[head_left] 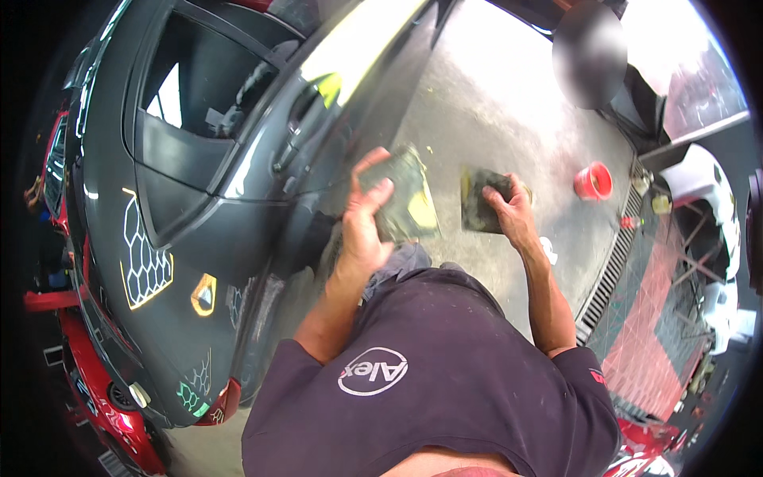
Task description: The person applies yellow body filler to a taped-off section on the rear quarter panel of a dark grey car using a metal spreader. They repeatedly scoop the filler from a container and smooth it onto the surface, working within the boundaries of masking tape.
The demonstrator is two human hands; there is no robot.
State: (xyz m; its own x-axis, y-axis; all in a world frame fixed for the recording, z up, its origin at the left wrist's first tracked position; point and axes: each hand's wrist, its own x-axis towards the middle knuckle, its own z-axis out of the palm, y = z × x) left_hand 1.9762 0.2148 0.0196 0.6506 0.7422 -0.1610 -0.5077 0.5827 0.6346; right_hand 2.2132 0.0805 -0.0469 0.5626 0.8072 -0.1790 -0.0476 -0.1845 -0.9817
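In my left hand (366,222) is a flat, rectangular grey-green pad (400,195) with a yellow patch near its edge. The thumb lies over its face and the fingers reach round behind it. My right hand (513,208) grips a smaller, darker flat pad (478,208), greenish with smears, by its right side. Both pads are blurred, so their exact kind is unclear. They are held apart, in front of my body above the floor. To the left of my left hand stands a dark grey car (238,230), with its door handle (298,123) close by; neither hand touches it.
Honeycomb decals (147,262) mark the car's rear side. A red bucket (592,183) sits on the concrete floor (485,103) to the right, near a drain grate (606,282). Another person (592,56) is at the upper right. Red cars (111,405) stand farther left.
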